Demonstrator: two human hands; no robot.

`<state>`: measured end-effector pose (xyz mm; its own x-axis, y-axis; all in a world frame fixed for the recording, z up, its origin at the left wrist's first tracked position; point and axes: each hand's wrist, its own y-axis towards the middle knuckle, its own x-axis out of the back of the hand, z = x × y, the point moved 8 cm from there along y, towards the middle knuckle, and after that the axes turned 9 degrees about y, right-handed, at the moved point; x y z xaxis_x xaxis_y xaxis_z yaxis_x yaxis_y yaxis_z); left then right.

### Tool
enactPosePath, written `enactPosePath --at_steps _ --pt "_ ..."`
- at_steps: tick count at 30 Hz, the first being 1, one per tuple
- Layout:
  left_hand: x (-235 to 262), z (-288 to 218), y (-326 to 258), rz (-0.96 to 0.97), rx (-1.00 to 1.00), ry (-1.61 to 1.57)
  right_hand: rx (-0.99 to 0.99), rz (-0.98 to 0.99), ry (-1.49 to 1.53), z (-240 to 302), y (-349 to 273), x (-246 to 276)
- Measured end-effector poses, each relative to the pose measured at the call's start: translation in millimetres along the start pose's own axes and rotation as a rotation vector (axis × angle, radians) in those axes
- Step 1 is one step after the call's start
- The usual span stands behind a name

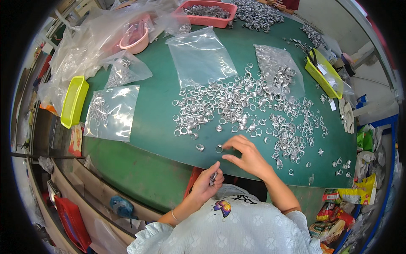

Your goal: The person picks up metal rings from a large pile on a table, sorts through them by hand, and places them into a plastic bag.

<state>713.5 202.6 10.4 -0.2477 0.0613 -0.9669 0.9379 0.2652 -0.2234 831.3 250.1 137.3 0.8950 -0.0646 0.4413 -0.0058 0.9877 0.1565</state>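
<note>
Close to my body, my left hand is curled around a few silver metal rings, partly hidden by the fingers. My right hand reaches over the near edge of the green table, thumb and fingers apart. Its index fingertip is at or just beside a single ring on the table; contact is hard to tell. Another loose ring lies to the left of that one. Beyond my hands spreads a wide pile of silver rings, with a second cluster to the right.
A clear plastic bag lies flat behind the pile; a bag with rings rests at its right. Another bag lies left, near a yellow-green tray. A pink tub of rings stands far back. Another person's hands show there.
</note>
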Motion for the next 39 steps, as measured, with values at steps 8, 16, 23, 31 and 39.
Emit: enactPosePath --at_steps 8,16,23,31,39 --pt "-18.7 -31.7 -31.7 -0.590 -0.249 0.201 -0.174 0.056 0.124 -28.6 8.8 -28.2" --pt "30.3 -29.3 -32.7 -0.194 -0.325 -0.003 0.136 0.073 -0.111 -0.8 30.7 -51.4" --pt "-26.3 -59.1 -40.1 -0.521 -0.415 0.098 0.102 0.124 0.075 -7.4 22.7 -48.4" --pt "-3.7 -51.7 6.9 -0.184 -0.377 -0.002 0.022 -0.269 -0.305 -39.5 36.6 -7.8" --pt "-12.7 -57.0 33.4 -0.344 -0.298 0.049 -0.113 0.161 0.237 -11.0 24.3 -9.0"
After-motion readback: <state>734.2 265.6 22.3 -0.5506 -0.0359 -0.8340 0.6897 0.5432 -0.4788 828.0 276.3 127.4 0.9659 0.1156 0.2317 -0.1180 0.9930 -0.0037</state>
